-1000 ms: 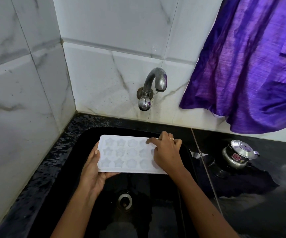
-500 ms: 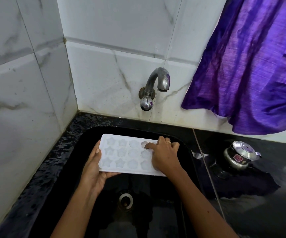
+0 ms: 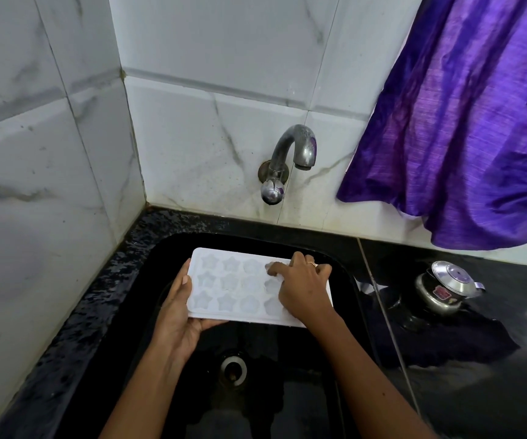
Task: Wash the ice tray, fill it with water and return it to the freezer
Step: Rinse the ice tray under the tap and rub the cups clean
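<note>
A white ice tray (image 3: pixel 233 286) with star and flower shaped moulds is held level over the black sink (image 3: pixel 173 248). My left hand (image 3: pixel 180 315) grips its left end from below, thumb on the rim. My right hand (image 3: pixel 303 286) lies on top of the tray's right part, its bent fingertips pressed into the moulds of the top row. The tray's right end is hidden under that hand. The metal tap (image 3: pixel 290 153) sticks out of the tiled wall above the sink, and no water runs from it.
The sink's drain (image 3: pixel 233 369) lies below the tray. A small steel lidded pot (image 3: pixel 446 289) stands on the black counter to the right. A purple cloth (image 3: pixel 465 122) hangs at the upper right. Tiled walls close the left and back sides.
My right hand's fingertips have slid a little left along the tray's top row of moulds. The left hand keeps the same hold on the tray.
</note>
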A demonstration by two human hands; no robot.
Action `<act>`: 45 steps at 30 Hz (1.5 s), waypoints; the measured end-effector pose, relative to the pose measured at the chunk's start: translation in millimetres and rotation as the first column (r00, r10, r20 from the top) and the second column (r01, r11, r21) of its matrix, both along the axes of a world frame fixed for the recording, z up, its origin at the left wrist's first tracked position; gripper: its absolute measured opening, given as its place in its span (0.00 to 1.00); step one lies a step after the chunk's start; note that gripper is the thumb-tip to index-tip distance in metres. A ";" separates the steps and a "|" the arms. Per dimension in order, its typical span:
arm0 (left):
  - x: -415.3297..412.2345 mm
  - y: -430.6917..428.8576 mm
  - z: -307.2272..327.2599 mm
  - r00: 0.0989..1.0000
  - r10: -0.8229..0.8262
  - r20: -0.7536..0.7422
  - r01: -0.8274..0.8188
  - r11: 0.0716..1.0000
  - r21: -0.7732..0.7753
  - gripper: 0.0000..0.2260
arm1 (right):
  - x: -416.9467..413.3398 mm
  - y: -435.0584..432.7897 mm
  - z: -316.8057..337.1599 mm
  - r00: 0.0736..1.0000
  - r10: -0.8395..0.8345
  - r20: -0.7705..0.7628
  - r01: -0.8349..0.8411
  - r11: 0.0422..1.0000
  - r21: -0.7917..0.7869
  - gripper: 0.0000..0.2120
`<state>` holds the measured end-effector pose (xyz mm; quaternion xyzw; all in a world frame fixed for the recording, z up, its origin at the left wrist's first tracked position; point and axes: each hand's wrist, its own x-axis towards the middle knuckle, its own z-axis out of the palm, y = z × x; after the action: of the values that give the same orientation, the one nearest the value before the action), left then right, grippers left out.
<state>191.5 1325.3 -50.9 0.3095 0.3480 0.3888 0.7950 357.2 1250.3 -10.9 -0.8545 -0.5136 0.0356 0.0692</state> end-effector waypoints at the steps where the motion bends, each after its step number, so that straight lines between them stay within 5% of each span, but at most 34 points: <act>1: 0.0 -0.5 0.3 1.000 0.001 -0.002 -0.001 1.000 0.000 0.14 | 0.4 -0.5 1.7 1.000 -0.007 -0.005 0.006 1.000 -0.010 0.25; 7: 0.3 -0.8 0.1 1.000 0.002 0.002 -0.002 1.000 -0.006 0.15 | -6.9 3.9 9.0 1.000 -0.005 -0.029 0.008 0.994 0.113 0.26; 36: 5.7 -0.8 -5.6 0.999 0.025 0.035 -0.022 0.996 -0.086 0.17 | -15.5 17.0 3.4 0.996 0.085 -0.029 -0.087 0.993 -0.076 0.27; 45: 7.5 -2.4 -7.3 0.998 0.027 0.050 -0.022 0.994 -0.105 0.16 | -20.2 22.9 10.1 0.993 0.113 -0.025 -0.113 0.993 0.029 0.27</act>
<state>199.0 1322.9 -58.3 0.2530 0.3510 0.3877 0.8139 337.0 1273.2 -0.7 -0.8225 -0.5606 0.0437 0.0856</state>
